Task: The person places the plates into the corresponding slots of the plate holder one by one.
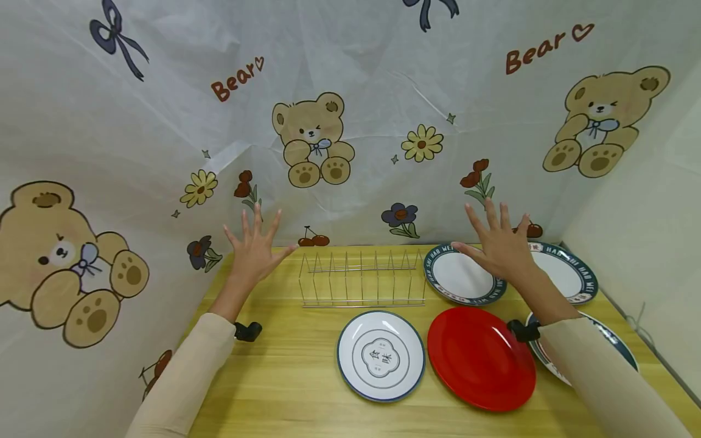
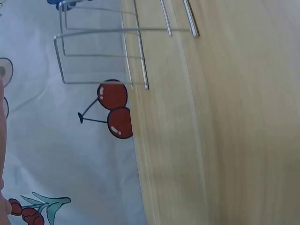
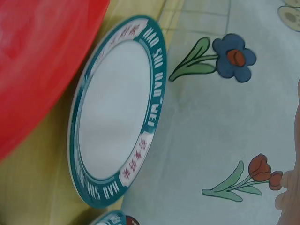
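My left hand (image 1: 253, 254) is raised with its fingers spread, to the left of a wire dish rack (image 1: 361, 286), holding nothing. Likewise spread and bare, my right hand (image 1: 501, 246) hovers above the plates at the right and hides part of them. A green-rimmed white plate (image 1: 462, 274) lies beside the rack, with a second green-rimmed plate (image 1: 558, 271) to its right. In front of them is a red plate (image 1: 481, 359). A white plate with a thin blue rim (image 1: 381, 356) lies before the rack. Under my right forearm a third green-rimmed plate (image 1: 608, 337) is partly hidden.
The wooden table (image 1: 285, 389) meets a cloth backdrop (image 1: 372, 73) printed with bears and flowers. A white wall (image 1: 652, 243) stands at the right, where a thin cable (image 1: 641, 325) hangs near the table edge. Each wrist wears a black strap mount (image 1: 248, 331).
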Demonstrator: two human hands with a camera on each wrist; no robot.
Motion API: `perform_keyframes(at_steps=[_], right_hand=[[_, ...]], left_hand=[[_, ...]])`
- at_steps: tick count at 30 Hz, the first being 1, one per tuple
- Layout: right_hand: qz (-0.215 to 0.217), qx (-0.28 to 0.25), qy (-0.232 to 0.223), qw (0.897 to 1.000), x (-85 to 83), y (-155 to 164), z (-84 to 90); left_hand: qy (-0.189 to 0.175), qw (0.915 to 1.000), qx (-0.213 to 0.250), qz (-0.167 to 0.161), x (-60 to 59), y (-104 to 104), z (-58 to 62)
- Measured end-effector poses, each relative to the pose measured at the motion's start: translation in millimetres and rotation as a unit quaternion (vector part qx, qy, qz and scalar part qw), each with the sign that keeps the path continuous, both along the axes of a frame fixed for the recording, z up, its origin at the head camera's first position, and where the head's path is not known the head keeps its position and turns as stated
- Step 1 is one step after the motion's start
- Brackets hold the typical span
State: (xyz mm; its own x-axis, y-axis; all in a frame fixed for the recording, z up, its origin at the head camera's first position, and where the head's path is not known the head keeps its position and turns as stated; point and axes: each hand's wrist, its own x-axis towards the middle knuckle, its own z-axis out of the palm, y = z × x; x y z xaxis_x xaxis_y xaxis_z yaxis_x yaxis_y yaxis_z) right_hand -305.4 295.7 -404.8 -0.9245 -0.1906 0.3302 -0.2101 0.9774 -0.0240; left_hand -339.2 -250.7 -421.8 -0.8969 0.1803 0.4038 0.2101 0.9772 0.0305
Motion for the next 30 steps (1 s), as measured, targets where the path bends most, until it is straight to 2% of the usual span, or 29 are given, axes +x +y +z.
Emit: perform_keyframes(at_steps=[2, 4, 7, 10, 12, 14, 17, 19, 21, 25, 30], right_hand=[[0.006, -0.022, 0.0, 1.0, 7.9, -0.1, 2.7], [0.014, -0.053, 0.003, 0.998, 18.3, 1.3, 5.0], [0.025, -0.112, 0.011, 0.993, 38.2, 6.4, 6.6], [0.033, -0.169, 0.017, 0.985, 59.4, 14.3, 4.9], [0.03, -0.198, 0.018, 0.98, 72.9, 20.4, 0.6], [0.015, -0.219, 0.015, 0.975, 86.2, 26.5, -5.1], [-0.025, -0.239, 0.003, 0.971, 104.9, 37.1, -14.0], [-0.055, -0.249, -0.01, 0.967, 117.3, 46.9, -18.8], [-0.086, -0.255, -0.021, 0.963, 128.7, 57.8, -22.6], [-0.136, -0.281, -0.024, 0.95, 147.4, 80.5, -28.2], [-0.213, -0.315, -0.018, 0.925, 161.8, 102.7, -38.5]], left_hand=[[0.001, 0.9998, 0.017, -0.011, 5.4, 1.2, -0.9], [-0.008, 0.998, 0.054, -0.032, 12.6, 2.6, -3.7], [-0.033, 0.9877, 0.134, -0.074, 23.6, 4.6, -12.0], [-0.067, 0.9634, 0.233, -0.113, 32.7, 4.9, -26.4], [-0.095, 0.9402, 0.298, -0.136, 38.3, 4.0, -37.8], [-0.13, 0.9113, 0.361, -0.149, 45.5, 3.6, -49.0], [-0.178, 0.8696, 0.435, -0.151, 55.8, 3.5, -62.5], [-0.2, 0.8475, 0.469, -0.148, 61.0, 4.2, -70.4], [-0.213, 0.831, 0.493, -0.146, 64.2, 4.9, -77.0], [-0.224, 0.8081, 0.521, -0.158, 67.4, 5.4, -87.5], [-0.216, 0.8021, 0.536, -0.15, 68.9, 5.3, -96.8]])
